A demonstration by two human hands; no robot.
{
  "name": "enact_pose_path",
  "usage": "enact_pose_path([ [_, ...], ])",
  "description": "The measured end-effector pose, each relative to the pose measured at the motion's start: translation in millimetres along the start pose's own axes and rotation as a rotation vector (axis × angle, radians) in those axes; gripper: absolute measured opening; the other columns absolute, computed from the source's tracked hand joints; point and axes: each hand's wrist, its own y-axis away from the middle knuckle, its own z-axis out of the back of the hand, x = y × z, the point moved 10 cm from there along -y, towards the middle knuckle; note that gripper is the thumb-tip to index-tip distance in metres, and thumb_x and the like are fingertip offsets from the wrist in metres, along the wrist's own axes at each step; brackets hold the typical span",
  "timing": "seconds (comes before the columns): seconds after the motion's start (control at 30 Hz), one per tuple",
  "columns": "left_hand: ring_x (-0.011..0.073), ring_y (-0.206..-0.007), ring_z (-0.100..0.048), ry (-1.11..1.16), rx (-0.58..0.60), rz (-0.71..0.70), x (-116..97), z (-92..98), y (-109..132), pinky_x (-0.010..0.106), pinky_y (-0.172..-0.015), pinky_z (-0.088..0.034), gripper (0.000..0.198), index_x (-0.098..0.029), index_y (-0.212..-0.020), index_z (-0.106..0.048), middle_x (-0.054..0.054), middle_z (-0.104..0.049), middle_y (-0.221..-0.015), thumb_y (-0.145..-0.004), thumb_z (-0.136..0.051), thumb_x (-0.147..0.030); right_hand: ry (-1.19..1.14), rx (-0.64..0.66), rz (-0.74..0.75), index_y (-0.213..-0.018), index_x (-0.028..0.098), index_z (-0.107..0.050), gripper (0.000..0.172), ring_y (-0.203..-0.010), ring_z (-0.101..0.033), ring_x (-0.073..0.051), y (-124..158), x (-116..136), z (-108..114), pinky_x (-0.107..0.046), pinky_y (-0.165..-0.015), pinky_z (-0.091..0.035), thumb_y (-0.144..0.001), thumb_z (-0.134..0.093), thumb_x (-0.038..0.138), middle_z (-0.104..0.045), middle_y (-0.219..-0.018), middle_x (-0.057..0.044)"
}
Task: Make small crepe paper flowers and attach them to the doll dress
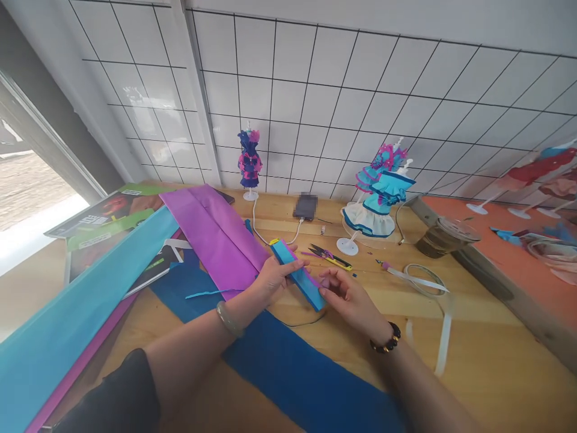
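Fingers of the left hand (269, 281) closed around a blue, purple-edged strip (301, 278), fingertips of the right hand (351, 300) pinched at its near end, the strip held above a wooden table (487, 361); printed magazines (119, 204) at left, white lettering (96, 219) too blurred to read.

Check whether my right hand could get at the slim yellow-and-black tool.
Probably yes: the tool lies just beyond your right hand with nothing visible between, though that hand holds the folded blue-and-purple strip.
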Motion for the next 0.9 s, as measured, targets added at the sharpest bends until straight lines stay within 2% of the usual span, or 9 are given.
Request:
enact_pose_path([
  [0.17,0.0177,-0.080,-0.063,-0.055,0.008,-0.013,4.0,-5.6,4.4,0.031,-0.075,-0.049,0.060,-0.016,-0.119,-0.044,0.009,-0.066,-0.090,-0.065,-0.070,-0.022,-0.119,-0.004,-0.010,-0.097,0.022,-0.043,0.026,-0.076,-0.053,-0.014,-2.4,-2.2,-1.8,-0.026,-0.065,-0.043,-0.078,-0.054,0.035,-0.056,-0.084,-0.002],
  [0.37,0.0162,-0.078,-0.063,-0.085,-0.006,-0.033,2.6,-2.8,3.5,0.029,-0.072,-0.050,0.052,-0.015,-0.115,-0.048,0.008,-0.067,-0.087,-0.067,-0.068,-0.025,-0.059,-0.021,-0.009,-0.095,0.021,-0.047,0.029,-0.056,-0.045,-0.011,-5.0,-6.4,-1.8,-0.024,-0.052,-0.039,-0.075,-0.057,0.040,-0.046,-0.061,0.004],
  [0.57,0.0197,-0.084,-0.063,-0.049,-0.055,-0.100,-8.7,7.3,-1.2,0.032,-0.072,-0.050,0.049,-0.015,-0.111,-0.049,0.009,-0.067,-0.087,-0.067,-0.068,-0.027,-0.035,0.002,-0.059,-0.096,0.020,-0.047,0.033,-0.057,-0.045,-0.010,-4.5,-12.3,0.7,-0.023,-0.052,-0.039,-0.073,-0.059,0.041,-0.048,-0.065,0.004],
  [0.77,0.0211,-0.083,-0.063,-0.115,-0.079,-0.122,-12.1,15.4,-6.5,0.031,-0.068,-0.051,0.028,-0.011,-0.084,-0.061,0.010,-0.068,-0.085,-0.067,-0.067,-0.032,0.024,-0.002,-0.122,-0.101,0.018,-0.051,0.038,-0.054,-0.046,-0.010,-3.9,-18.3,3.7,-0.022,-0.048,-0.038,-0.074,-0.057,0.044,-0.051,-0.063,0.003],
  [0.9,0.0217,-0.082,-0.063,-0.102,-0.069,-0.128,-14.6,13.2,-6.1,0.031,-0.065,-0.052,0.026,-0.011,-0.081,-0.062,0.009,-0.068,-0.083,-0.068,-0.066,-0.033,0.001,0.068,-0.190,-0.102,0.017,-0.055,0.040,-0.047,-0.045,-0.008,-2.3,-24.8,0.0,-0.021,-0.042,-0.037,-0.075,-0.054,0.046,-0.051,-0.059,0.003],
])
